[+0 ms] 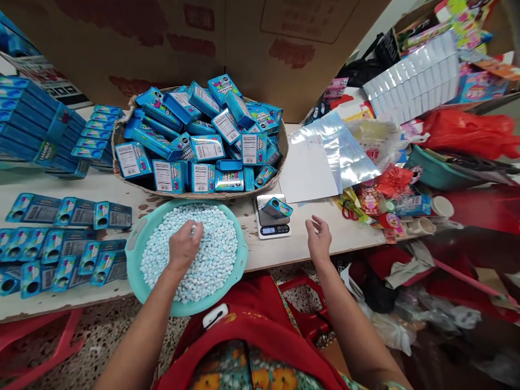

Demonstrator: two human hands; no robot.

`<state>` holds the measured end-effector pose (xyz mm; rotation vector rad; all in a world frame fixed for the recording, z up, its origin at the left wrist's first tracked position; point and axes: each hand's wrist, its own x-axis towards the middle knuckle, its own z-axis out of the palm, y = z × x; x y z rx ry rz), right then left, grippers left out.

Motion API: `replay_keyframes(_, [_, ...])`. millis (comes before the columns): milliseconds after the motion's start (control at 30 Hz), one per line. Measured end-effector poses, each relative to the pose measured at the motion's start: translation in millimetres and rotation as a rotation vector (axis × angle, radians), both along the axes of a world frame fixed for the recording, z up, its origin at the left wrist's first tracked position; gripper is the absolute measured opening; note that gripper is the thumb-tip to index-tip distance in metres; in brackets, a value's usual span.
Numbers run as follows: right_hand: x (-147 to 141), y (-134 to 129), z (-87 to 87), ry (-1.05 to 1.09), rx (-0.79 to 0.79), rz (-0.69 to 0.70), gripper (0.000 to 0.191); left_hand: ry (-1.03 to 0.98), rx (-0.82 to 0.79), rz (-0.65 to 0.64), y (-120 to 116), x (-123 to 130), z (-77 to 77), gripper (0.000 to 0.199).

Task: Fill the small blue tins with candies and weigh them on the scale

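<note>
Pale-blue candies [219, 244] likely light, hard, slippery: best cupped underneath. Our left hand [184, 248] clenches some; right hand [319, 239] loose, empty.

To the right of your grip [186, 246]: white paper [304, 169]; silvery sheet [352, 158], adjoining; red plastic bag [475, 134], farther out. Beyond your grip: brown cardboard [247, 49], red-marked.
</note>
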<state>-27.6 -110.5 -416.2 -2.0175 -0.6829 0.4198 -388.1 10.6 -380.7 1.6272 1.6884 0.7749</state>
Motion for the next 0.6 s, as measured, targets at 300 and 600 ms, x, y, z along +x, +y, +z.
replay_keyframes(300, [-4, 10, -16.0, 0.076, 0.049, -0.003, 0.051, -1.230, -0.576, 0.457, 16, -14, 33.9, 0.020])
replay_keyframes(600, [-15, 22, -13.2, 0.145, 0.075, 0.051, 0.050, -1.258, -0.636, 0.420, 13, -13, 28.7, 0.026])
